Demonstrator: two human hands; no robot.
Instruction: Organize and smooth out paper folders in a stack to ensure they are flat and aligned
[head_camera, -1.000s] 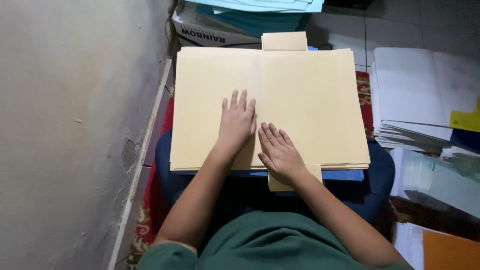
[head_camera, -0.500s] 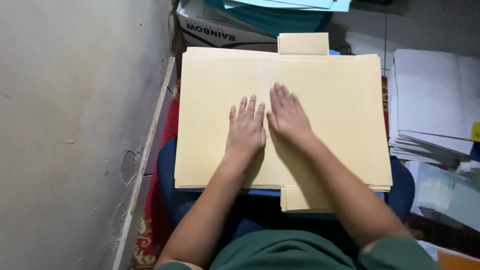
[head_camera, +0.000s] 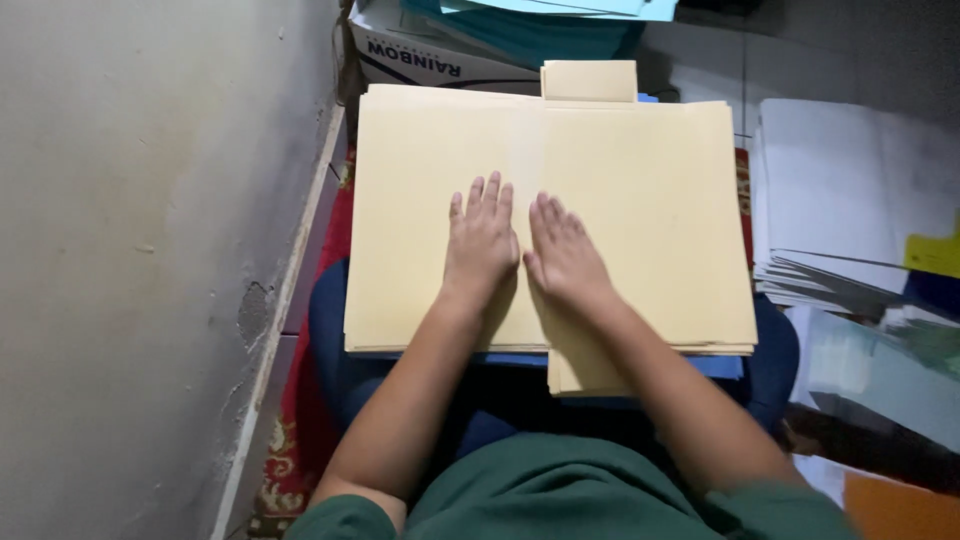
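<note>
Both hands, left hand (head_camera: 482, 238) beside right hand (head_camera: 563, 254), lie flat on the folder stack (head_camera: 650, 200); behind it a cardboard box (head_camera: 440, 60), right perhaps loose paper sheets (head_camera: 850, 190).

Both hands lie flat, palms down, side by side on an opened cream folder (head_camera: 640, 200): left hand (head_camera: 482, 240), right hand (head_camera: 562, 255), fingers extended (nothing gripped). Folder rests on a stack over the lap. White paper pile (head_camera: 850, 190) to the right; wall (head_camera: 150, 250) left.

A white cardboard box (head_camera: 420, 55) holds teal folders (head_camera: 530, 30). White paper stacks (head_camera: 850, 210) lie beside a red patterned rug (head_camera: 300, 420) and plastered wall (head_camera: 150, 250).
</note>
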